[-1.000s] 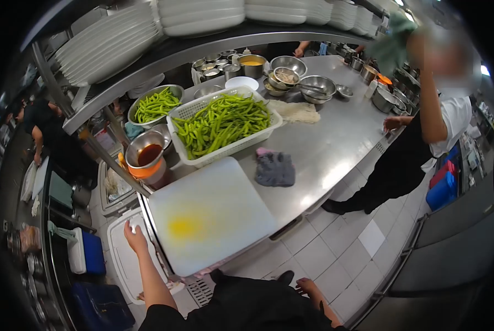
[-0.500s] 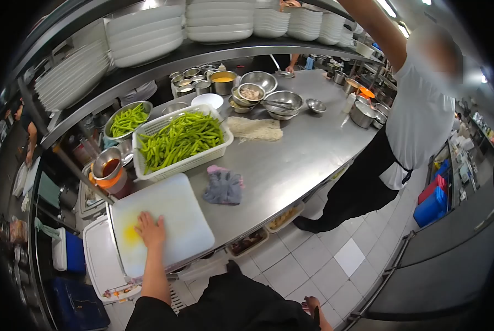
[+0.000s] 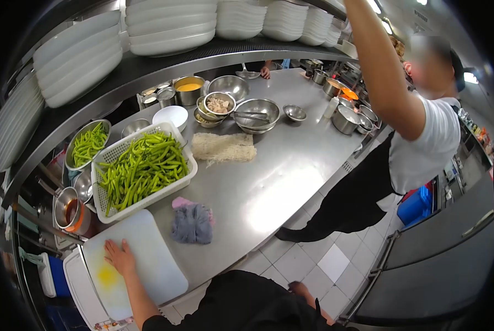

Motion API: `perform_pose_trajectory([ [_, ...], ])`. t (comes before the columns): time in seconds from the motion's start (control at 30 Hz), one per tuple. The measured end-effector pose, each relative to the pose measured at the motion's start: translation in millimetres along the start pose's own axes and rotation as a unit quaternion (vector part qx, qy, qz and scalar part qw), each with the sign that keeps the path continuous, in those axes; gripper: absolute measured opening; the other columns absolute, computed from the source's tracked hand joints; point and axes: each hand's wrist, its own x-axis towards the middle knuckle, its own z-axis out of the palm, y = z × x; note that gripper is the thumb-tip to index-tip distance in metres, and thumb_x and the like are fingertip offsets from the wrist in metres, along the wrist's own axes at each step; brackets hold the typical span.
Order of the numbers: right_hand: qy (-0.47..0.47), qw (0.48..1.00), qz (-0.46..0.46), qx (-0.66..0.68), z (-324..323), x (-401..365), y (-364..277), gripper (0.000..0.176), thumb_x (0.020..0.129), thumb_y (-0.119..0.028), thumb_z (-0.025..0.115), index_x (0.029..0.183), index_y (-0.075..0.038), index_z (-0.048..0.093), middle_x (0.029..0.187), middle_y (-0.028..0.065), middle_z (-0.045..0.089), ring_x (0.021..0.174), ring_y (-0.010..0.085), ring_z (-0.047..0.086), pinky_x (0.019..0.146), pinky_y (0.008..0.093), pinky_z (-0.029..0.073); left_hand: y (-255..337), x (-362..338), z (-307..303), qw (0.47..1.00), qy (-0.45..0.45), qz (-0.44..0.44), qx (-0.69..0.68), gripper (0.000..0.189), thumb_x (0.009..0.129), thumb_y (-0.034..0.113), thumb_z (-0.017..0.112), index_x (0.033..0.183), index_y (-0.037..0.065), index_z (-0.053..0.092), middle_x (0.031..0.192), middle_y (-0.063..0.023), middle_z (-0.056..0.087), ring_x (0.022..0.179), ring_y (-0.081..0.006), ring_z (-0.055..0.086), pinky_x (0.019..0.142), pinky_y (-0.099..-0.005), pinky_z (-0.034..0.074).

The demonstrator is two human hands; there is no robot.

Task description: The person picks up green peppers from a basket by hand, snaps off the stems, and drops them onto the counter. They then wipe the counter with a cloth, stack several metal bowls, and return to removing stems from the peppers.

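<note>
One left hand (image 3: pixel 120 257) released flat on cutting board (image 3: pixel 154 260), right hand (image 3: pixel 298 287) unclear, steel counter (image 3: pixel 280 182), shelved plates (image 3: pixel 170 27).

White basket (image 3: pixel 154 195) of green beans (image 3: pixel 139 168) beside grey cloth (image 3: pixel 193 223); noodle bundle (image 3: pixel 224 148) near steel bowls (image 3: pixel 256 113).

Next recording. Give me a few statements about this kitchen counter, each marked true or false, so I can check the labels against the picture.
1. The left hand lies flat on the white plastic cutting board. True.
2. The white perforated plastic basket is empty. False: it is heaped with long green pods.
3. The crumpled grey cloth lies on the stainless steel counter, beside the board. True.
4. The co-worker in the white T-shirt leans with both hands on the counter. False: one arm is raised towards the shelf of stacked white plates.
</note>
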Motion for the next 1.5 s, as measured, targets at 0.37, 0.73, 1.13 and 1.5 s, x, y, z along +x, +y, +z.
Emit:
perform_pose_trajectory([
  [0.37, 0.338, 0.925, -0.166, 0.051, -287.1, 102.4, -278.9, 0.034, 0.084, -0.027, 0.062, 0.109, -0.003, 0.057, 0.085, 0.0126, 0.065, 0.071, 0.0227, 0.063, 0.068, 0.0333, 0.049, -22.3, 24.0, 44.0, 0.930, 0.142, -0.055, -0.335, 0.050, 0.098, 0.037, 0.043, 0.130, -0.001, 0.048, 0.132, -0.0176, 0.051, 0.121, -0.0319, 0.049, 0.103, -0.0354, 0.036],
  [0.73, 0.467, 0.857, -0.112, -0.189, -688.7, 303.5, -444.5, 0.042, 0.081, -0.025, 0.056, 0.120, -0.008, 0.058, 0.113, 0.0213, 0.062, 0.109, 0.0345, 0.058, 0.094, 0.0407, 0.045, 165.5, -65.1, 32.8, 0.915, 0.125, -0.073, -0.377, 0.043, 0.099, 0.032, 0.045, 0.123, -0.003, 0.053, 0.124, -0.0161, 0.056, 0.114, -0.0272, 0.053, 0.098, -0.0334, 0.040],
  [1.13, 0.427, 0.847, 0.023, -0.316, -884.7, 519.9, -349.5, 0.038, 0.090, -0.026, 0.045, 0.120, -0.006, 0.056, 0.119, 0.0202, 0.059, 0.113, 0.0333, 0.056, 0.096, 0.0432, 0.044, 223.4, -138.0, 89.1, 0.941, 0.106, -0.302, -0.108, 0.051, 0.095, 0.038, 0.047, 0.116, -0.008, 0.055, 0.111, -0.0225, 0.061, 0.102, -0.0368, 0.058, 0.089, -0.0425, 0.046],
  [1.5, 0.337, 0.828, 0.050, -0.446, -909.1, 597.2, -373.2, 0.041, 0.086, -0.035, 0.046, 0.112, -0.009, 0.066, 0.116, 0.0159, 0.062, 0.117, 0.0315, 0.054, 0.105, 0.0415, 0.035, 225.6, -182.5, 76.7, 0.868, 0.100, -0.473, -0.118, 0.062, 0.094, 0.047, 0.043, 0.111, -0.011, 0.057, 0.107, -0.0250, 0.062, 0.097, -0.0396, 0.060, 0.086, -0.0449, 0.048],
])
